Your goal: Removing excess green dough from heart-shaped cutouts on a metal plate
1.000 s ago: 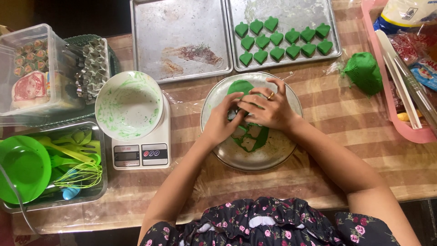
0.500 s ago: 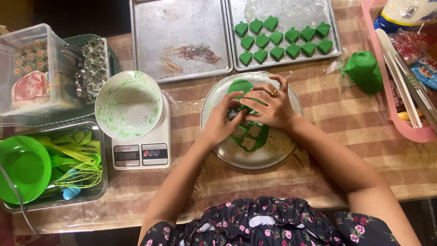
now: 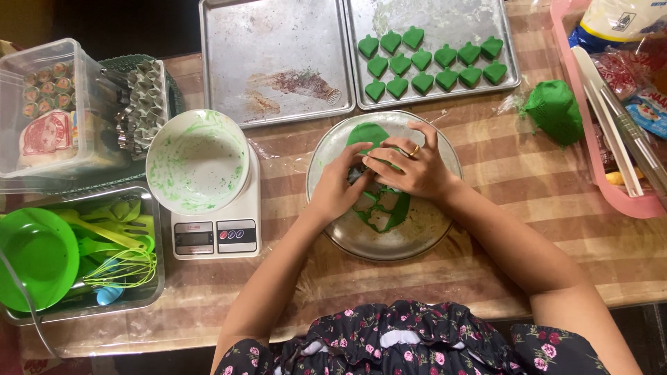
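Striped surface [image 3: 528,180] carries a round metal plate [image 3: 417,239] where green dough [image 3: 392,215] lies flat directly under both hands, left hand [image 3: 338,189] and right hand [image 3: 410,167] meeting above it, fingers [image 3: 379,161] curled narrowly, seemingly pinching a small cutter.

Green dough sheet [image 3: 381,208] on a silver round plate [image 3: 417,239]. Green heart-shaped pieces [image 3: 431,61] on a grey baking tray [image 3: 507,48]. Green-smeared white bowl [image 3: 198,161] on a white scale [image 3: 215,236]. Tan-and-cream striped surface [image 3: 528,180]. Pink tray [image 3: 611,194]. Black floral dress [image 3: 403,344].
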